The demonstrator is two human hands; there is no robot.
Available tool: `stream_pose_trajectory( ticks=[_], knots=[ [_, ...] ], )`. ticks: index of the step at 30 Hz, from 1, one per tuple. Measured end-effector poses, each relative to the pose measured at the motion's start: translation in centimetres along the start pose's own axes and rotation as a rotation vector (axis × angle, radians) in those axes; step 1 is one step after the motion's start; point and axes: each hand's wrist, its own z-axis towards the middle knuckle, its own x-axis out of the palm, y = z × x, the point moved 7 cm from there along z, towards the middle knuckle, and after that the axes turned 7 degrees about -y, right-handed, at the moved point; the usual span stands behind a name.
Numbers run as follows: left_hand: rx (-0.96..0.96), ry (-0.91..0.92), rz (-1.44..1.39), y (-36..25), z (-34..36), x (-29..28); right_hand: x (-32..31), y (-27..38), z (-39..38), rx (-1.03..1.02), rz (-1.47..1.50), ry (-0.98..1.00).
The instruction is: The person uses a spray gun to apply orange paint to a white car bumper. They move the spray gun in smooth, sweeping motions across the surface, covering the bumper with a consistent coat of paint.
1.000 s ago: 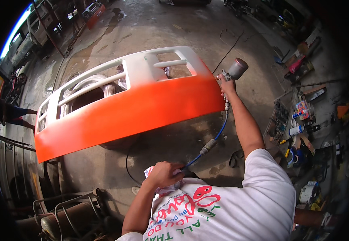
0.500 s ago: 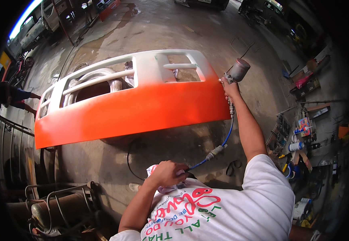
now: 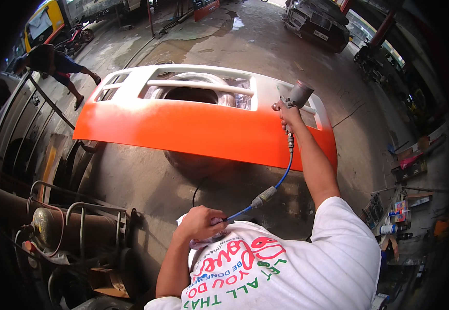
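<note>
A large bumper, orange along its lower band and white above around its openings, lies propped over a tire. My right hand grips a metal spray gun with a grey cup on top, held over the bumper's right part. A blue hose with a taped fitting runs down from the gun toward my left hand, which is closed on a crumpled pale cloth at my body, with the hose passing at its fingers.
Gas cylinders on a metal cart sit lower left, beside a metal rack. A person walks at upper left. A vehicle and motorcycle stand behind. Cans and tools crowd the right floor.
My view has swung rightward relative to the bumper's left part, and the spray gun now sits over the bumper instead of at its right end. The other person has moved from the far left edge upward.
</note>
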Motion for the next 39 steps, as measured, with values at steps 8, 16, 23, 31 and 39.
stream_pose_trajectory(
  ticks=[8,16,23,31,39],
  knots=[
    [-0.271,-0.160,-0.036,8.2,-11.6,-10.5,22.3,6.5,-4.6,-0.038,0.029,0.154],
    [-0.424,-0.390,-0.100,15.8,-19.1,-18.6,44.8,12.8,-11.7,-0.076,-0.008,0.297],
    [-0.486,-0.575,-0.121,24.4,-22.3,-28.2,64.9,18.6,-14.0,-0.057,0.042,0.449],
    [-0.657,-0.643,-0.200,34.0,-23.6,-42.6,88.5,25.4,-15.9,-0.070,0.008,0.527],
    [-0.767,-0.733,-0.195,40.9,-24.1,-54.4,109.6,31.5,-17.8,-0.069,0.080,0.679]
  ],
)
